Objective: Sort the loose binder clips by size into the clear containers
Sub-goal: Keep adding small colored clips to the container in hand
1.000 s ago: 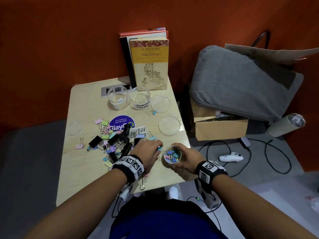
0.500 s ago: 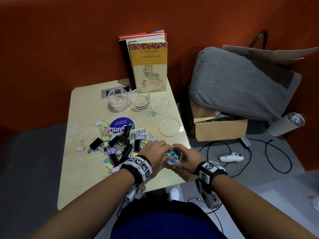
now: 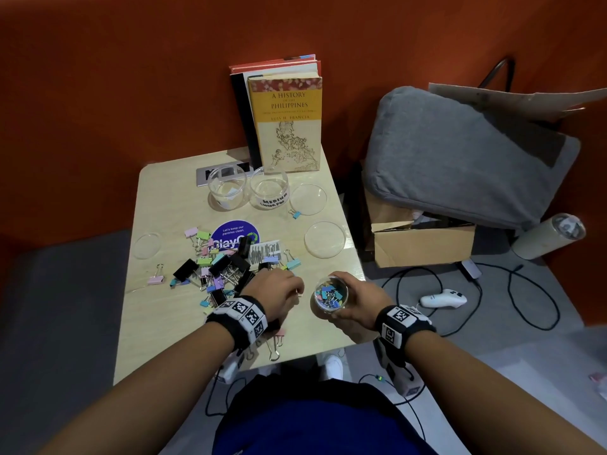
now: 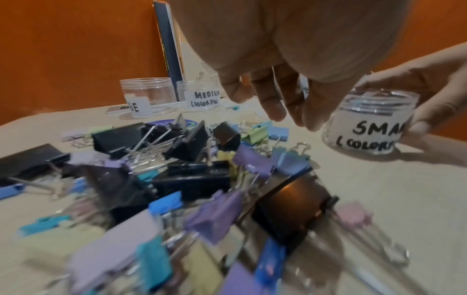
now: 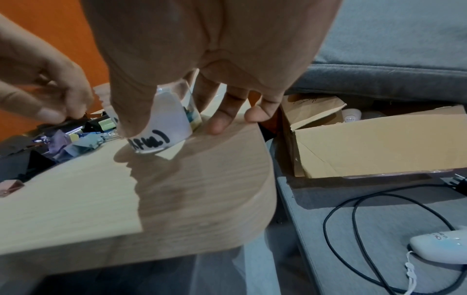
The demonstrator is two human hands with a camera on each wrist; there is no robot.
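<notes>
A heap of loose binder clips, black and pastel, lies mid-table. My right hand grips a clear jar labelled small, standing near the table's front right corner with several small coloured clips inside. Just left of it, my left hand hovers at the heap's right edge, fingers loosely curled, nothing seen in them. Two more clear jars stand at the back: one labelled medium, one further left; both look empty.
Three clear lids lie on the wooden table. Books lean on the orange wall. A stray teal clip lies near one lid. Right of the table: cardboard box, grey cushion, cables, white controller.
Half a second ago my left hand was over the small jar's mouth; it has drawn back left toward the heap. My right hand still holds the jar in about the same place.
</notes>
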